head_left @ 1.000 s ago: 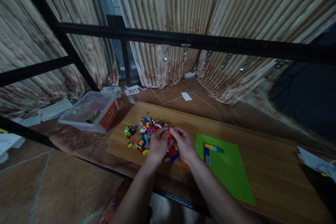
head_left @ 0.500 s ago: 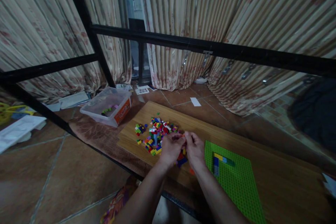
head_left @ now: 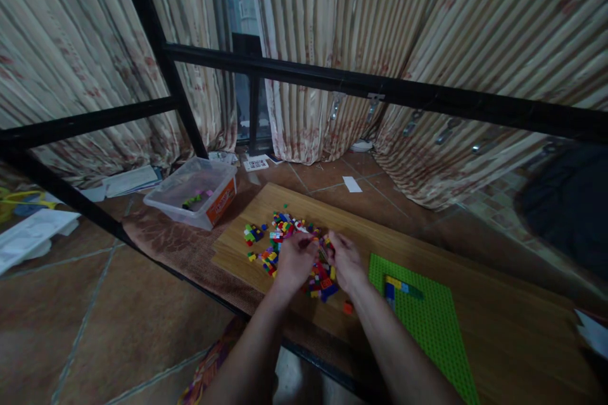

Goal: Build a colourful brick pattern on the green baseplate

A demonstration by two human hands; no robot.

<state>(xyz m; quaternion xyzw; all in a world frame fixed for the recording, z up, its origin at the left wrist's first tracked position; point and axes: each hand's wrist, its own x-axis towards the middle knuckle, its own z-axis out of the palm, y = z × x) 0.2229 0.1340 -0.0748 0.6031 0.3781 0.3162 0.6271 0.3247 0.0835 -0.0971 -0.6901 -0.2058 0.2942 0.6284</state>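
Note:
A heap of small toy building bricks [head_left: 274, 235] in many colours lies on the wooden board. My left hand [head_left: 295, 261] is over the middle of the heap, its fingers curled and closed; whatever is in them is too small to make out. Just right of it, at the heap's right edge, my right hand [head_left: 348, 261] is closed too, thumb and fingers bent together, and what they hold cannot be told. Beside my right wrist lies a single orange brick [head_left: 348, 307]. Farther right, the green baseplate [head_left: 430, 329] carries an angled row of yellow, light blue, dark green and blue bricks [head_left: 393, 281].
The wooden board [head_left: 513, 316] runs to the right. A clear plastic box [head_left: 190, 193] with a few pieces inside stands left of it. A black metal frame [head_left: 304, 71] crosses in front of the curtains [head_left: 327, 12]. Papers [head_left: 352, 184] lie on the tiled floor.
My hands have moved apart, the left one slightly leftward. More red and blue bricks show between them. The orange brick by my right wrist is now more exposed.

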